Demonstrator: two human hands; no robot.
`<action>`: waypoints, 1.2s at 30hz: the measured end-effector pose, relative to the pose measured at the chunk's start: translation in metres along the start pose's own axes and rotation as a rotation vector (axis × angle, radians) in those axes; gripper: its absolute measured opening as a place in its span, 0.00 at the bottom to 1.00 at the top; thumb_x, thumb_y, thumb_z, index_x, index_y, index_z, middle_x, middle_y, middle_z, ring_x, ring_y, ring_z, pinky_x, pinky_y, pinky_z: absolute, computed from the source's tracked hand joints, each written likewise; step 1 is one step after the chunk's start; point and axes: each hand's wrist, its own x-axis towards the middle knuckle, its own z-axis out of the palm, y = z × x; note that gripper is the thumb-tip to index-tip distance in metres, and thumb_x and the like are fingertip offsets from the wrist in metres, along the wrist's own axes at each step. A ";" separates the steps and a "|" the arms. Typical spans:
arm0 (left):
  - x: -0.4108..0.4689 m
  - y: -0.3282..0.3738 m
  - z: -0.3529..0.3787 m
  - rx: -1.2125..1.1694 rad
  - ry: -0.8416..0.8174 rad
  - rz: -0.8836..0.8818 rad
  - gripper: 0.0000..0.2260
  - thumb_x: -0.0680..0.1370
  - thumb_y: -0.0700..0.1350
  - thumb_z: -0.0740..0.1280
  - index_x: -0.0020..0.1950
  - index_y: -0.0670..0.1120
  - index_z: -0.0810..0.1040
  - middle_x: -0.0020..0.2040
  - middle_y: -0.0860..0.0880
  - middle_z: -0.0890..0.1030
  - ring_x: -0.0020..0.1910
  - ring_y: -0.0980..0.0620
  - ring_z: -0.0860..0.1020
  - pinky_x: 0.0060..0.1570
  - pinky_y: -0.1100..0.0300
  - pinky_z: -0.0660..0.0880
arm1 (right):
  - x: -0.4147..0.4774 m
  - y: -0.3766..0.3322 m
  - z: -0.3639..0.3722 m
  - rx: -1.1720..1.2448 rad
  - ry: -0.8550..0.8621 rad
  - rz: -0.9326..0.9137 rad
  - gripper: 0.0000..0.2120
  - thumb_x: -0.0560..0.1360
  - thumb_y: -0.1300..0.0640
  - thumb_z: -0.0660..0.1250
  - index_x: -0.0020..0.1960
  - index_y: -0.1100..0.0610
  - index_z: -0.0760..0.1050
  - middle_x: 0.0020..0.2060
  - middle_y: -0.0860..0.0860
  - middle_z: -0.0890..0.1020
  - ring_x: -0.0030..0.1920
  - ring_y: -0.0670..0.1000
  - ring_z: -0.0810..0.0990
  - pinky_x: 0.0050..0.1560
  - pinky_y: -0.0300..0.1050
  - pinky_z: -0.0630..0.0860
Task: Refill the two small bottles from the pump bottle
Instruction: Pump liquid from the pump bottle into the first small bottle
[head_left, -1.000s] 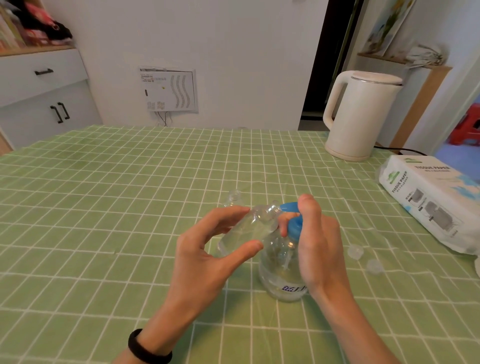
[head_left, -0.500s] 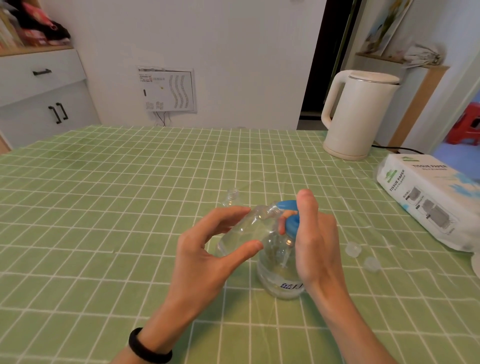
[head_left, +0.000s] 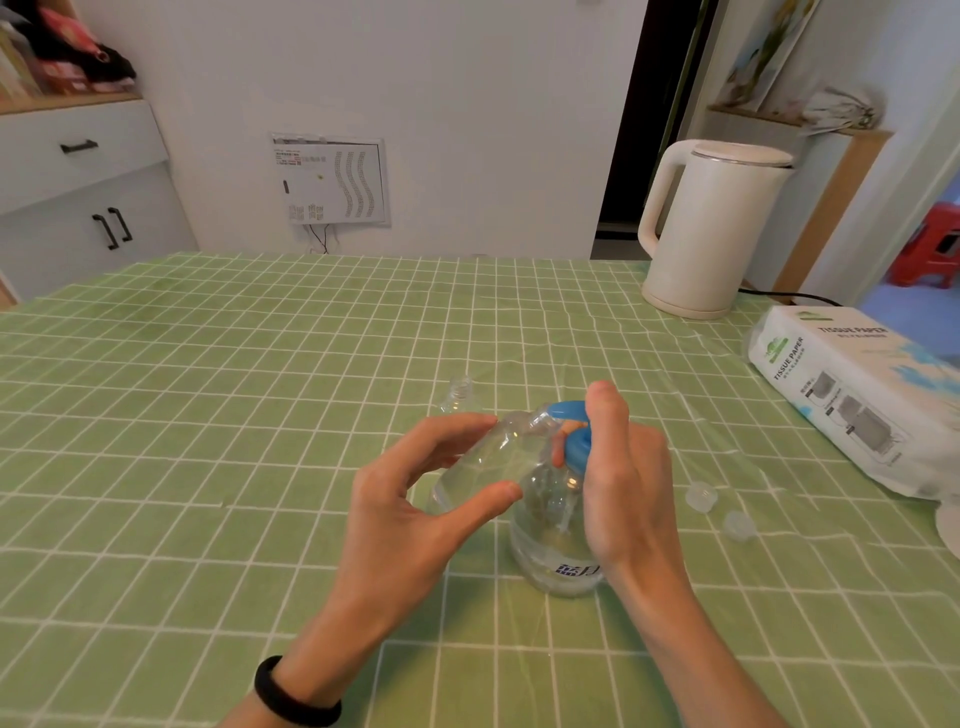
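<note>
A clear pump bottle (head_left: 558, 545) with a blue pump head (head_left: 574, 434) stands on the green checked tablecloth (head_left: 208, 415). My right hand (head_left: 623, 483) is wrapped round the pump head, its index finger lying over the top. My left hand (head_left: 410, 509) grips a small clear bottle (head_left: 488, 462), tilted with its mouth at the blue nozzle. A second small clear bottle (head_left: 457, 395) stands uncapped just behind my left hand, partly hidden. Two small clear caps (head_left: 701, 496) (head_left: 738, 525) lie on the cloth to the right.
A white electric kettle (head_left: 711, 228) stands at the back right with its cord trailing off. A pack of tissue paper (head_left: 857, 395) lies along the right edge. White cabinets (head_left: 78, 208) and a wall stand beyond the table.
Both hands keep their grips. The pump head and my right hand sit a little lower than a second ago; the small bottle stays at the nozzle.
</note>
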 end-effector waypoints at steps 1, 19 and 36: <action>0.000 0.000 0.000 0.000 0.003 0.000 0.19 0.71 0.52 0.78 0.60 0.58 0.82 0.57 0.62 0.86 0.56 0.58 0.85 0.58 0.68 0.78 | 0.000 0.000 0.000 -0.005 0.004 0.007 0.32 0.76 0.31 0.48 0.27 0.53 0.71 0.21 0.47 0.69 0.23 0.45 0.63 0.32 0.48 0.64; 0.000 -0.001 0.000 -0.017 0.005 -0.023 0.20 0.70 0.52 0.79 0.62 0.58 0.82 0.58 0.61 0.86 0.58 0.58 0.85 0.58 0.69 0.77 | 0.000 0.005 0.002 -0.016 0.021 -0.025 0.37 0.76 0.28 0.46 0.26 0.52 0.74 0.23 0.58 0.71 0.23 0.46 0.65 0.33 0.48 0.66; -0.010 -0.029 -0.053 -0.080 0.107 -0.328 0.21 0.73 0.40 0.75 0.64 0.54 0.79 0.63 0.57 0.84 0.63 0.53 0.84 0.61 0.64 0.80 | 0.003 0.011 0.003 0.037 0.065 -0.016 0.38 0.75 0.25 0.46 0.28 0.50 0.78 0.34 0.44 0.88 0.38 0.47 0.86 0.49 0.50 0.78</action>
